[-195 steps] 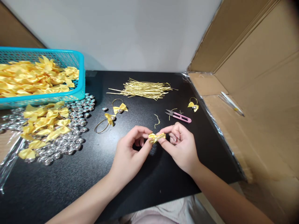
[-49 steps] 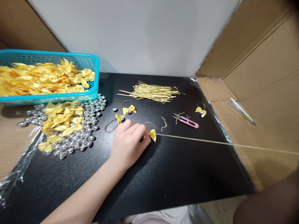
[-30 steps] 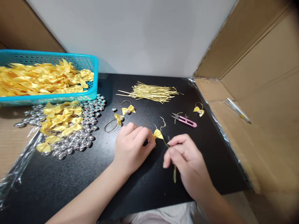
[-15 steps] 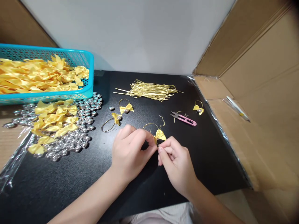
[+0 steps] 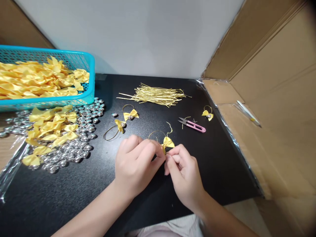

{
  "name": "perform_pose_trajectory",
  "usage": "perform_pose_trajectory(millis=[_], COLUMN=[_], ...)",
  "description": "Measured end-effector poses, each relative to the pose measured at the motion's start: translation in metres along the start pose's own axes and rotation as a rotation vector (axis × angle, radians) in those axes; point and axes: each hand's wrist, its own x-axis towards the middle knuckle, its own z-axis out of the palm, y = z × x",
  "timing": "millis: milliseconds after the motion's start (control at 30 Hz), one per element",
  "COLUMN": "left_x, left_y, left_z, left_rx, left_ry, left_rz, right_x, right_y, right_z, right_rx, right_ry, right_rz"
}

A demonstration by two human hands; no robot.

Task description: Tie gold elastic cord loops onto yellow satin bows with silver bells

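Note:
Near the middle of the black table, a yellow ribbon bow (image 5: 169,142) is tied on a loop of gold cord (image 5: 156,131), one frayed cord end sticking up behind it. My left hand (image 5: 137,163) pinches the bow's left side between thumb and forefinger, covering part of it. Against its lower edge, my right hand (image 5: 186,179) has thumb and forefinger pinched on a short end of gold cord, mostly hidden by the fingertips. Left of the hands lie two gold loops, each with a bow (image 5: 119,125) and a silver bell-like bead (image 5: 131,117).
A blue basket (image 5: 92,72) of yellow bows stands at left, with loose bows (image 5: 56,121) and silver beads (image 5: 63,156) before it. Gold cords (image 5: 158,95) lie at the back. Pink thread snips (image 5: 195,126) and another looped bow (image 5: 207,114) lie at right, near a white-handled tool (image 5: 247,112).
The view has shifted slightly, so everything sits a little further left. My fingertips have drawn a bit closer together at the bow, and the cord between them shows less.

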Motion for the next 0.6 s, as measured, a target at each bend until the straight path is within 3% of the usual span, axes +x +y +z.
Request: perform_pose_trajectory(millis=[167, 367, 600], left_x=[-0.003, -0.007, -0.011], left_y=[0.003, 0.008, 0.010], left_z=[-0.003, -0.008, -0.012], left_rx=[-0.019, -0.093, -0.129], left_ry=[-0.008, -0.003, -0.030], left_rz=[0.014, -0.056, -0.044], right_x=[-0.006, -0.014, -0.021], right_y=[-0.001, 0.004, -0.001], right_z=[0.005, 0.014, 0.031], right_rx=[0.028, 0.217, 0.576], right_ry=[0.038, 0.065, 0.120], right_rz=[0.015, 0.093, 0.323])
